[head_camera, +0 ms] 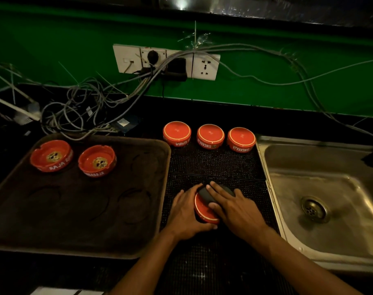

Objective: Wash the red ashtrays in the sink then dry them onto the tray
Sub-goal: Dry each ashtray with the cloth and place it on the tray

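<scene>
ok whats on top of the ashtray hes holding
A dark cloth lies on the upturned ashtray, pressed by the right hand; the left hand grips its side. Its underside is hidden.

We saw a green wall behind the dark tabletop, with a white socket panel fixed to it — a black adapter plugged in near its middle. Grey cables ran from the panel and lay tangled on the tabletop at the back left, while others trailed off along the wall to the right. A small blue box sat among them. A black studded mat covered the tabletop's middle — its surface glistened.
</scene>
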